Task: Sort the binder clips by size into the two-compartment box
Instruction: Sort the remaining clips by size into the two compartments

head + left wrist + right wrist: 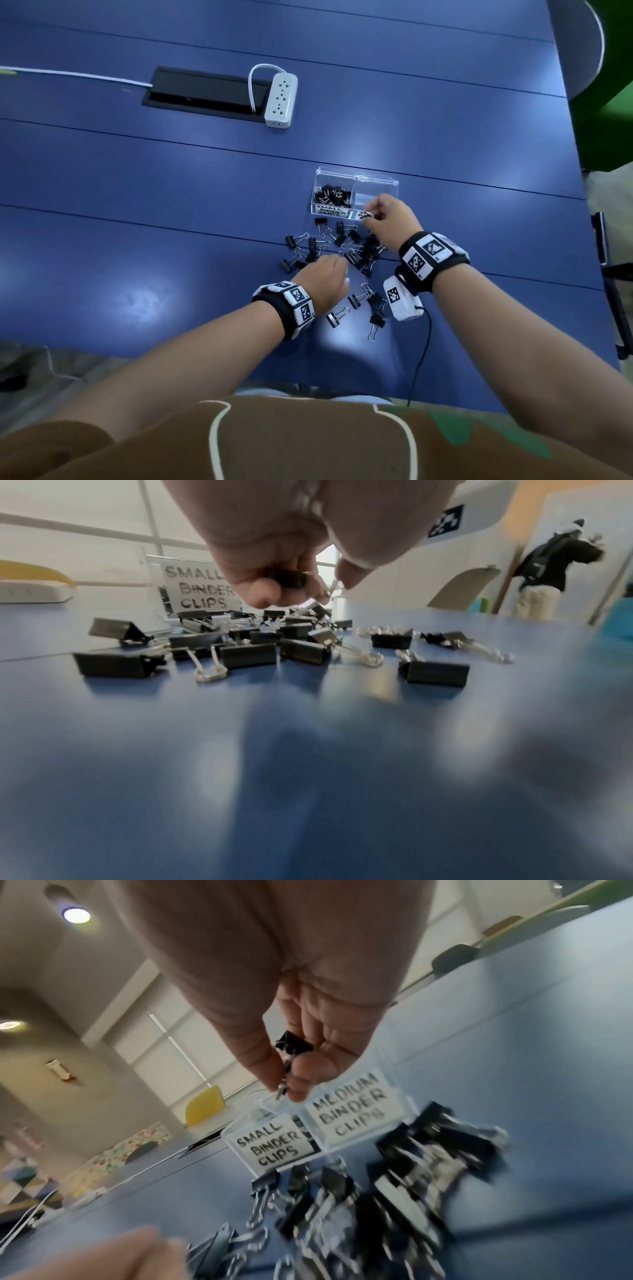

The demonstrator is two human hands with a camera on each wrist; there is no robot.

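Right grip [291, 1074] pinched on a binder clip [294, 1043] above the box [376, 181]; left grip [274, 582] curled, seemingly on another clip [286, 578].

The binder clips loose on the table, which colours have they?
Black bodies, silver wire handles; left wrist view.

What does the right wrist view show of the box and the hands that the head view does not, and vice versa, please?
Only the right wrist view shows the MEDIUM BINDER CLIPS label in full, and the black clip that the right hand pinches by its wire handles. Only the head view shows the small compartment part full of clips, the compartment beside it with no clips visible, and the power strip. Both show the clear box, its SMALL BINDER CLIPS label and the loose clips on the blue table.
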